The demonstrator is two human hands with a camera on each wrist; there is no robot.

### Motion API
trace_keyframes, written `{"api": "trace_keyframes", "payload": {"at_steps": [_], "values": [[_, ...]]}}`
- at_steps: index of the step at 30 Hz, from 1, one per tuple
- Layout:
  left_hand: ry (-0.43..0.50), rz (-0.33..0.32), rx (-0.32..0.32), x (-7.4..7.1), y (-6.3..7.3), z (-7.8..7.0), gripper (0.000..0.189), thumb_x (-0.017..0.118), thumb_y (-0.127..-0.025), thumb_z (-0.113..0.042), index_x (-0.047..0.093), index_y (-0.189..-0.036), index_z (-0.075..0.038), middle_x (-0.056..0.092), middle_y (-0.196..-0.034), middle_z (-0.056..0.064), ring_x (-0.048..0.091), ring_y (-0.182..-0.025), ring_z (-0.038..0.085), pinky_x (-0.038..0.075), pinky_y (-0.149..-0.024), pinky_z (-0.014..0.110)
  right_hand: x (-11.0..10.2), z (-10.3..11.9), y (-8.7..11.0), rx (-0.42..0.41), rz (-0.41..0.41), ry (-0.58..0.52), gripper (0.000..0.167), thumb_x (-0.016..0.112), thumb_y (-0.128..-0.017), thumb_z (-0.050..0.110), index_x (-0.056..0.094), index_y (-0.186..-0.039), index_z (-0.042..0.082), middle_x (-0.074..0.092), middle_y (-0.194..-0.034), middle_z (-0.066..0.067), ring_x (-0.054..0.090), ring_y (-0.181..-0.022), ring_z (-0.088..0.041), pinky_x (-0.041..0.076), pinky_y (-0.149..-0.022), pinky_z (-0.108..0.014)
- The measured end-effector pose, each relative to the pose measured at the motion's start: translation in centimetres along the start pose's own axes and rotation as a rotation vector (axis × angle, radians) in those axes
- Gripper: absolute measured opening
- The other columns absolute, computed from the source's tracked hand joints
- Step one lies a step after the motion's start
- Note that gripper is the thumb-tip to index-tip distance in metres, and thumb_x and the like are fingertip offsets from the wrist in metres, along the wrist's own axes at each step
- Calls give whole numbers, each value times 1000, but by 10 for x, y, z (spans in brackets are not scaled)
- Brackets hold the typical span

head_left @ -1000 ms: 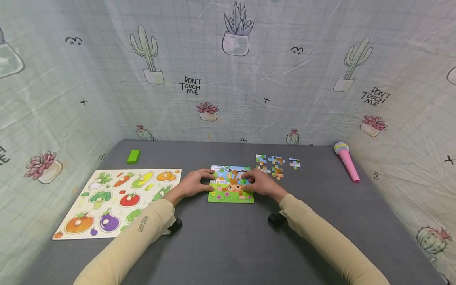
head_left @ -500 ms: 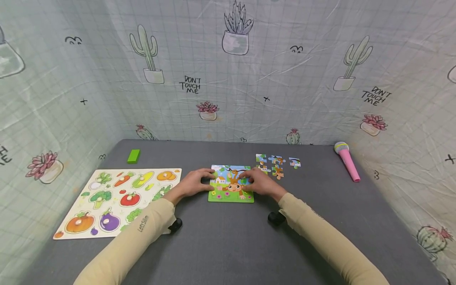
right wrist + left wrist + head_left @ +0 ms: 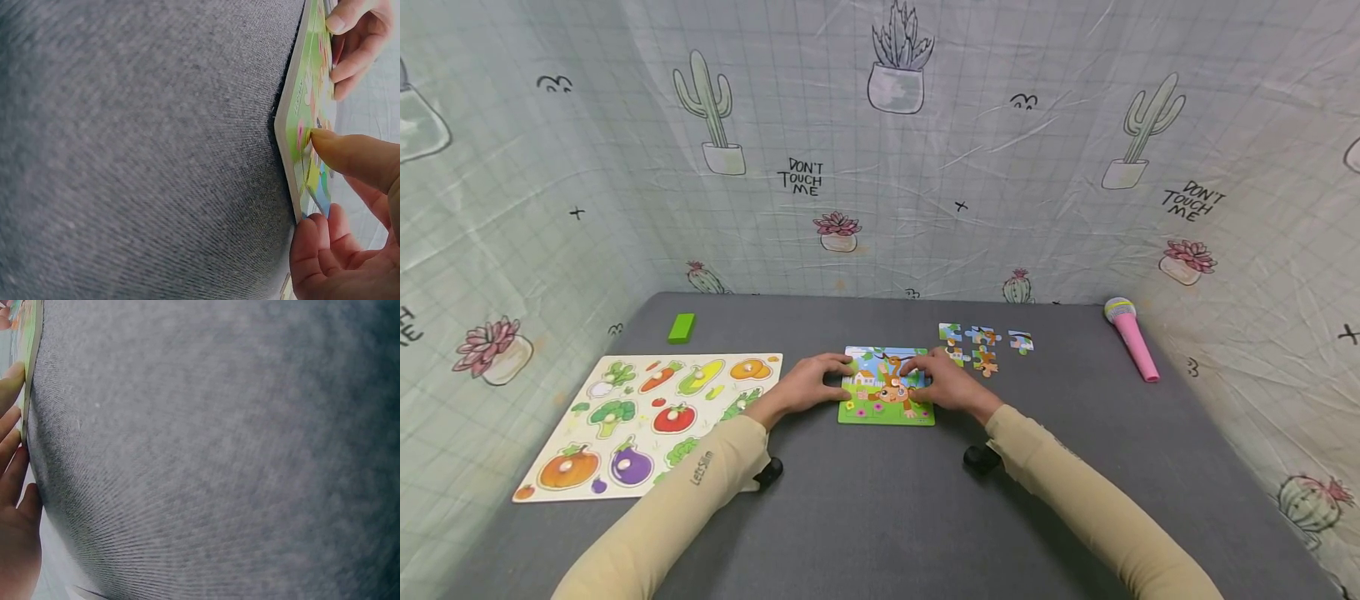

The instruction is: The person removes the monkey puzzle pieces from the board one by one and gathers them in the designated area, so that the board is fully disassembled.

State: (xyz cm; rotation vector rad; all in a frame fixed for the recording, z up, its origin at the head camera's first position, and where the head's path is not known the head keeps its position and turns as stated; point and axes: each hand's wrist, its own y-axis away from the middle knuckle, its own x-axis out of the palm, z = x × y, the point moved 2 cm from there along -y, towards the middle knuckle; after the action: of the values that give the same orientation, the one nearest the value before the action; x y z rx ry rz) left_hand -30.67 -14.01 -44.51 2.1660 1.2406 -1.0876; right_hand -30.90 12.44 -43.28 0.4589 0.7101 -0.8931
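A small monkey jigsaw puzzle point(image 3: 880, 410) in a green-edged tray lies flat at the middle of the table. At its left edge my left hand point(image 3: 806, 383) holds the tray, thumb toward the near side and fingers farther back. My right hand point(image 3: 951, 385) reaches over the right side. In the right wrist view it pinches a puzzle piece point(image 3: 320, 187) between thumb and fingers; this piece sits tilted out of the tray surface. The hand hides most of that side in the head view. Several loose puzzle pieces point(image 3: 986, 361) lie just beyond the right hand.
A vegetable peg board point(image 3: 647, 487) lies at the left, partly under the left forearm. Behind it sits a green block point(image 3: 681, 328). A pink toy microphone point(image 3: 1135, 346) lies at the far right. A printed curtain point(image 3: 925, 167) encloses the grey table point(image 3: 880, 517).
The right hand's fingertips have shifted slightly left over the puzzle. My left hand, the tray and the loose pieces have stayed in place.
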Motion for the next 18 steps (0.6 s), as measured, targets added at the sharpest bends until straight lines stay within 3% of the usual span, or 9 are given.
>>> {"api": "trace_keyframes", "payload": {"at_steps": [9,18], "values": [[4,10,-4,0,0,0,41,75,-88,-22,67,-123,-2,49,-145,13,41,-136,34,33,-112,51,0,-1,-2,-21,-16,9,28,71,-89,4,69,-117,3,45,-111,-19,44,-100,-34,45,-85,-44],[-15,17,-8,0,0,0,42,75,-88,-23,67,-124,-2,49,-145,13,40,-137,34,32,-112,51,0,-4,-5,14,-21,-3,28,71,-87,3,71,-116,6,57,-114,-14,42,-80,-21,36,-64,-34]]}}
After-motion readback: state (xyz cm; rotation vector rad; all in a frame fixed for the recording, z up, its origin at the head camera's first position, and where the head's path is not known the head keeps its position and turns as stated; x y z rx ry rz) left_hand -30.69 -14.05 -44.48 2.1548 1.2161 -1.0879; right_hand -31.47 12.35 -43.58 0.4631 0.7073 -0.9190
